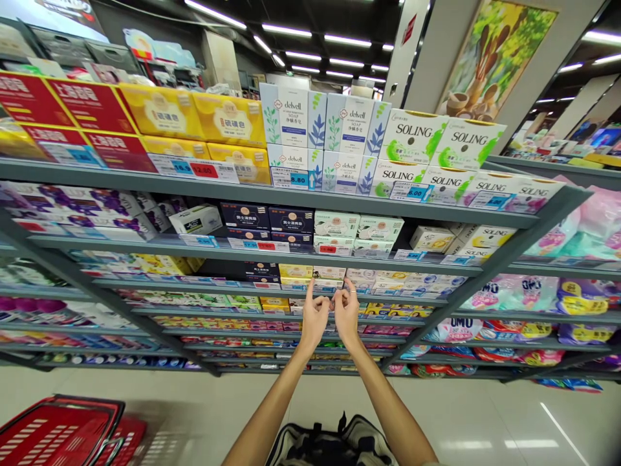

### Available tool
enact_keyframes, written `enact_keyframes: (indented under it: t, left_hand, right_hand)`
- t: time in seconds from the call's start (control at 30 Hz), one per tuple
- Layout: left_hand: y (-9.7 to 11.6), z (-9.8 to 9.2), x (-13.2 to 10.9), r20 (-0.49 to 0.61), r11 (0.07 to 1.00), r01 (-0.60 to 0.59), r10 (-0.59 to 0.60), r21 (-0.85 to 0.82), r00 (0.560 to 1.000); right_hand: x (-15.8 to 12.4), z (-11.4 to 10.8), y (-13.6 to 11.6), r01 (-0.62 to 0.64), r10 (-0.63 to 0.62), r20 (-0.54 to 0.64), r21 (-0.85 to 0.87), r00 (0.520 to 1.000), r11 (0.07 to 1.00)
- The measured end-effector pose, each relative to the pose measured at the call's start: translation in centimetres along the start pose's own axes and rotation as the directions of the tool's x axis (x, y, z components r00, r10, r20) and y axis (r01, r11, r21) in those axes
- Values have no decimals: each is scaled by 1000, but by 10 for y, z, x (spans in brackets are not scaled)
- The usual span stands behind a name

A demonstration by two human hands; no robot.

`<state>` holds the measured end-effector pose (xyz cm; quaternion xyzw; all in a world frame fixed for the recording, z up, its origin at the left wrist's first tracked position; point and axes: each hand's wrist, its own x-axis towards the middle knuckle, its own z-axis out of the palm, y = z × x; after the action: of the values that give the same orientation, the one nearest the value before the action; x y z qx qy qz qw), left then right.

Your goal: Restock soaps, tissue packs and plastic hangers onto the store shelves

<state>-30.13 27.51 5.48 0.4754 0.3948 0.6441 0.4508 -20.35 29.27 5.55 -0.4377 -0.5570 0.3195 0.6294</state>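
While left hand (314,318), right hand (347,316) hover, fingers (350,286) near shelf edge (252,289)

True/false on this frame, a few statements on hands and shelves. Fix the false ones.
1. The left hand and right hand are raised in front of the shelves. True.
2. The right hand holds a soap box. False: no box shows in it; its fingers curl in the air.
3. Red baskets are at lower left. True.
4. The Delvell boxes sit on the bottom shelf. False: they are on the top shelf.
5. The price tag under them reads 8.80. True.
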Motion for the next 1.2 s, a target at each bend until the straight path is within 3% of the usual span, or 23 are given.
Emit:
enact_keyframes:
  t: [0.67,1.2]
  left_hand:
    - [7,7,7,-92,999,-23,19,-44,996]
    - [9,8,3,-54,999,5,-7,-42,999]
  right_hand:
    - [0,-2,4,16,-15,7,-23,1000,1000]
    - [-1,-5,3,-10,10,16,0,1000,1000]
